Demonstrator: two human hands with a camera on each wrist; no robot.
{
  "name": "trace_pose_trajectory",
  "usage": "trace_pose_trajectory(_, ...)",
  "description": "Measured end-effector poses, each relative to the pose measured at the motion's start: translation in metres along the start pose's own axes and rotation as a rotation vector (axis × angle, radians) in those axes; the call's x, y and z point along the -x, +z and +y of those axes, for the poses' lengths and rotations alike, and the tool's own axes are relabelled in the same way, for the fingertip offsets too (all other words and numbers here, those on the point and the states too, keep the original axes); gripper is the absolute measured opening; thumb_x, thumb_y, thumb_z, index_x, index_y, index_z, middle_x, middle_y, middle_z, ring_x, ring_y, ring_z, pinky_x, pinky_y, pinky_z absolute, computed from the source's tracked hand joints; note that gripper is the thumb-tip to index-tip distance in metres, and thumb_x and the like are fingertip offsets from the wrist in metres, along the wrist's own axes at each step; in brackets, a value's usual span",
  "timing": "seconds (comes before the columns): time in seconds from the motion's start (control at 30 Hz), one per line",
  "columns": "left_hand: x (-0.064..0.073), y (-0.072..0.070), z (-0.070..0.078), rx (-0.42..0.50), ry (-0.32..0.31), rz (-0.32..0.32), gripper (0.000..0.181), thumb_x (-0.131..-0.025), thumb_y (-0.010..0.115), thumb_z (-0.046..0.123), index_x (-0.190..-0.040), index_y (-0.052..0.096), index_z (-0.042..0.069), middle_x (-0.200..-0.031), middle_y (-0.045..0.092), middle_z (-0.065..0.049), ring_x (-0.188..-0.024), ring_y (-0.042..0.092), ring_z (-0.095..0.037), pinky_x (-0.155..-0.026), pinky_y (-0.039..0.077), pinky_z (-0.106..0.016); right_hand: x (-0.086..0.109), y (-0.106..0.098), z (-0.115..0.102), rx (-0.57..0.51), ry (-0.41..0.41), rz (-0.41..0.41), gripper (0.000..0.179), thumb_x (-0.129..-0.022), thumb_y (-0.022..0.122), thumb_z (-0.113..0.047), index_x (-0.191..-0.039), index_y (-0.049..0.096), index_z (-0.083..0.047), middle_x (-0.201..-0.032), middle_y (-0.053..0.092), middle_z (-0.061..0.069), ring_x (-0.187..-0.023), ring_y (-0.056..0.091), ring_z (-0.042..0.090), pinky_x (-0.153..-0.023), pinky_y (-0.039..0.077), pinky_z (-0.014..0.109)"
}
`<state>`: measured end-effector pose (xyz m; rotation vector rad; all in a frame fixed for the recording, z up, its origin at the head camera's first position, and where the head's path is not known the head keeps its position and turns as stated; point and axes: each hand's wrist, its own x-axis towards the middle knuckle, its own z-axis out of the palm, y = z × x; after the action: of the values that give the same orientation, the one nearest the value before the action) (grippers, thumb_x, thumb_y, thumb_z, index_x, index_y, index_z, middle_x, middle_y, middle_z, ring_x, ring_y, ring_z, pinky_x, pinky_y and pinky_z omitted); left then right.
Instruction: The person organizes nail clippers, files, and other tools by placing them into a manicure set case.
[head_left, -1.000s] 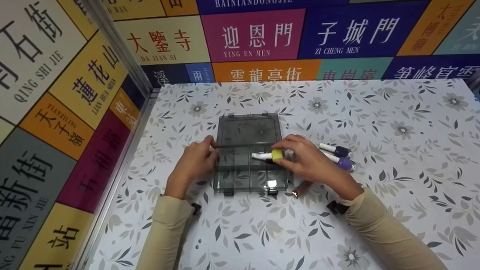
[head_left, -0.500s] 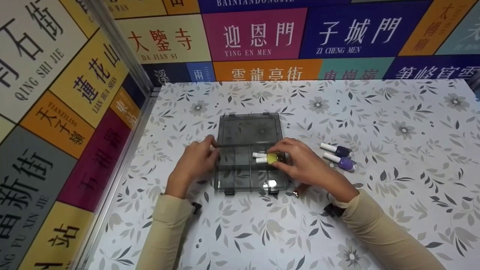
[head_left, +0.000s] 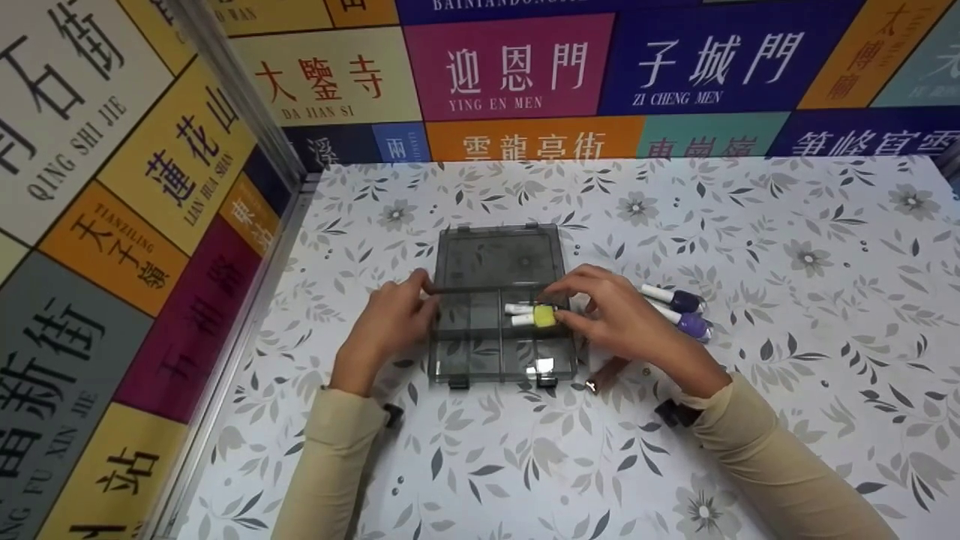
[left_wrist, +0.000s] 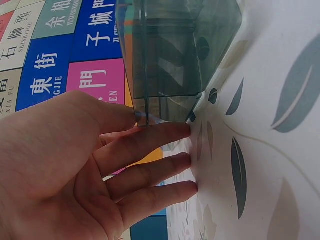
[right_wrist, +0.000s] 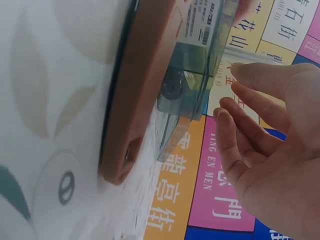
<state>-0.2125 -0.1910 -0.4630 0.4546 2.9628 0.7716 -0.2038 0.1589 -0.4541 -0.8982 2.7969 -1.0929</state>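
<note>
A smoky clear plastic compartment box point(head_left: 465, 356) lies with its lid point(head_left: 499, 259) folded back. In its right-hand upper compartment are a yellow nail polish bottle point(head_left: 544, 316) with a white cap and a second white-capped bottle point(head_left: 517, 308), mostly covered. My right hand point(head_left: 619, 311) hovers at the box's right edge, fingertips beside the yellow bottle; the right wrist view shows nothing between the fingers point(right_wrist: 226, 125). My left hand point(head_left: 386, 319) touches the box's left side near the hinge, its fingers point(left_wrist: 150, 175) fairly straight by the corner in the left wrist view.
Right of my right hand lie a dark nail polish bottle point(head_left: 686, 301) and a purple one point(head_left: 691, 327). A brown bar-shaped item with a shiny metal end point(head_left: 592, 386) lies by the box's lower right corner. Printed walls stand behind and left of the flowered tabletop point(head_left: 802, 360).
My right hand has brought the yellow nail polish bottle down into the compartment beside the other, let go of it and drawn back slightly right. The left hand has stayed at the box's side.
</note>
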Motion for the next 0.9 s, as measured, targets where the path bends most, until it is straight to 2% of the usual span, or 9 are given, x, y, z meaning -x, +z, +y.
trace_pose_trajectory(0.3, -0.001, 0.002, 0.000, 0.008, 0.000, -0.003, 0.018, -0.111, 0.059, 0.024, -0.121, 0.064, 0.009, -0.086, 0.075, -0.009, -0.066, 0.066, -0.018, -0.062, 0.050, -0.037, 0.001, -0.011, 0.006, 0.002, 0.010, 0.019, 0.033, -0.099, 0.080, -0.016, -0.132, 0.075, -0.012, -0.128, 0.073, 0.008, -0.114, 0.070, 0.033, -0.091, 0.059, 0.048)
trace_pose_trajectory(0.43, -0.001, 0.002, 0.001, 0.007, 0.005, 0.003, 0.017, -0.111, 0.060, 0.023, -0.120, 0.064, 0.009, -0.086, 0.075, -0.010, -0.067, 0.066, -0.020, -0.062, 0.050, -0.038, 0.003, -0.019, 0.010, 0.003, 0.024, 0.023, 0.034, -0.100, 0.079, -0.017, -0.134, 0.075, -0.013, -0.129, 0.074, 0.008, -0.112, 0.069, 0.033, -0.090, 0.058, 0.051)
trace_pose_trajectory(0.57, -0.001, 0.002, 0.001, 0.002, 0.004, -0.003, 0.018, -0.111, 0.059, 0.024, -0.120, 0.064, 0.009, -0.081, 0.073, -0.007, -0.063, 0.062, -0.019, -0.061, 0.047, -0.037, 0.005, -0.027, 0.015, 0.027, 0.019, 0.044, 0.033, -0.101, 0.079, -0.015, -0.134, 0.075, -0.012, -0.126, 0.075, 0.010, -0.111, 0.069, 0.030, -0.083, 0.059, 0.049)
trace_pose_trajectory(0.67, 0.000, 0.002, 0.000, -0.002, -0.005, -0.003, 0.018, -0.112, 0.058, 0.024, -0.120, 0.064, 0.009, -0.077, 0.070, -0.005, -0.060, 0.059, -0.019, -0.059, 0.044, -0.036, 0.005, -0.032, 0.019, 0.044, 0.021, 0.052, 0.033, -0.101, 0.078, -0.016, -0.134, 0.075, -0.012, -0.125, 0.075, 0.011, -0.111, 0.070, 0.029, -0.083, 0.059, 0.048)
trace_pose_trajectory(0.9, 0.000, 0.001, 0.000, -0.001, -0.004, -0.001, 0.018, -0.111, 0.058, 0.024, -0.120, 0.064, 0.009, -0.081, 0.072, -0.006, -0.064, 0.060, -0.019, -0.061, 0.046, -0.037, 0.011, -0.045, 0.028, 0.067, 0.065, 0.067, 0.033, -0.101, 0.078, -0.014, -0.133, 0.075, -0.011, -0.126, 0.075, 0.012, -0.111, 0.070, 0.032, -0.084, 0.059, 0.052)
